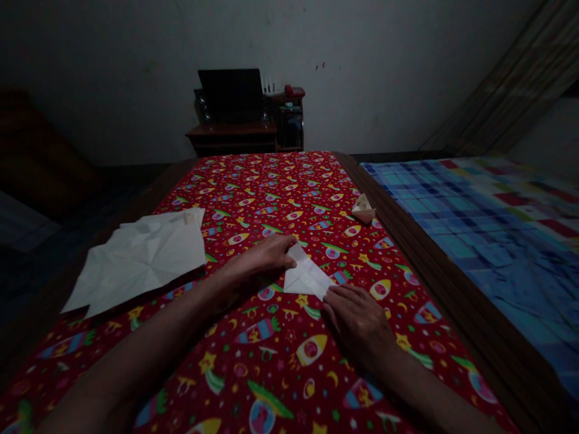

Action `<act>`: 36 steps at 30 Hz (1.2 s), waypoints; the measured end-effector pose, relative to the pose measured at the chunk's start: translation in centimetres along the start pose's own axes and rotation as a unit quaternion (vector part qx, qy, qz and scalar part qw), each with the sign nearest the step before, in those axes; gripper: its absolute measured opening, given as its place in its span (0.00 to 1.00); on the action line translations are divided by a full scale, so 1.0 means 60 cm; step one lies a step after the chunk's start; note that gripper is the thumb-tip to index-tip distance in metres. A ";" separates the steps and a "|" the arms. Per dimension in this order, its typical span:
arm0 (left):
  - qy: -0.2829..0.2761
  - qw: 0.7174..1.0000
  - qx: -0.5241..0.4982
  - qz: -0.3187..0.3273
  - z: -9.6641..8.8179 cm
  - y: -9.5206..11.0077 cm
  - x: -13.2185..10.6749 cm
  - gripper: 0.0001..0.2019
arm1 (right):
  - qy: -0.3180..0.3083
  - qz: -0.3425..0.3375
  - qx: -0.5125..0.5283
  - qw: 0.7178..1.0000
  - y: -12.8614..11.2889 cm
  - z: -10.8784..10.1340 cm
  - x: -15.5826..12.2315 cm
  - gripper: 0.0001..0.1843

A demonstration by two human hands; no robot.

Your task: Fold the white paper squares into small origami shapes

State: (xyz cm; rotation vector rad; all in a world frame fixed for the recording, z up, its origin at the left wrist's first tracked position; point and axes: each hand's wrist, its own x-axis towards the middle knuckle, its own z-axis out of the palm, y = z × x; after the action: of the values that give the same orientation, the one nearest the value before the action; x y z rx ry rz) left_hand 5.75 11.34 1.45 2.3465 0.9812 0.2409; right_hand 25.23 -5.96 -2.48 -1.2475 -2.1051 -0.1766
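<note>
A small folded white paper (306, 274) lies on the red patterned tablecloth (271, 193). My left hand (265, 256) reaches across and presses its fingertips on the paper's upper corner. My right hand (357, 319) lies flat with its fingers on the paper's lower right edge. Both hands hold the paper down against the cloth.
Several creased white sheets (140, 259) lie to the left, with a small crumpled piece (190, 217) on them. A small folded paper model (363, 208) sits near the table's right edge. A blue checked bed (488, 223) lies at right. A dark desk with a monitor (235, 114) stands by the wall.
</note>
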 end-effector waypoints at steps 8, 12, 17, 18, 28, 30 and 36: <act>0.067 0.988 -0.136 -0.007 0.021 0.007 -0.031 0.07 | -0.007 0.151 0.024 0.988 0.037 0.018 0.019 0.32; 0.191 0.969 -0.151 0.044 0.014 0.022 -0.072 0.06 | 0.022 0.139 0.108 0.984 0.044 0.015 0.055 0.08; 0.281 0.935 0.034 0.213 0.008 0.020 -0.125 0.01 | 0.045 -0.083 0.006 0.995 0.046 0.004 0.089 0.08; 0.262 0.938 0.086 0.209 0.012 0.019 -0.134 0.03 | 0.032 -0.114 -0.030 0.993 0.046 0.005 0.089 0.08; 0.119 0.967 0.143 0.174 0.076 0.019 -0.157 0.10 | -0.116 -0.118 -0.051 0.985 0.059 0.024 0.048 0.09; 0.117 0.971 0.128 0.167 0.077 0.018 -0.157 0.10 | -0.111 -0.127 -0.061 0.984 0.052 0.012 0.046 0.13; 0.124 0.974 0.109 0.157 0.076 0.018 -0.158 0.10 | -0.113 -0.172 -0.034 0.978 0.022 -0.003 0.052 0.17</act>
State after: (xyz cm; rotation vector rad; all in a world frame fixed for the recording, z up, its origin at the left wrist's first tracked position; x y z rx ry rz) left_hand 1.31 2.08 -1.15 2.7198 0.7747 0.5887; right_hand 25.40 -3.05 -0.70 -0.9680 -2.5232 -0.2709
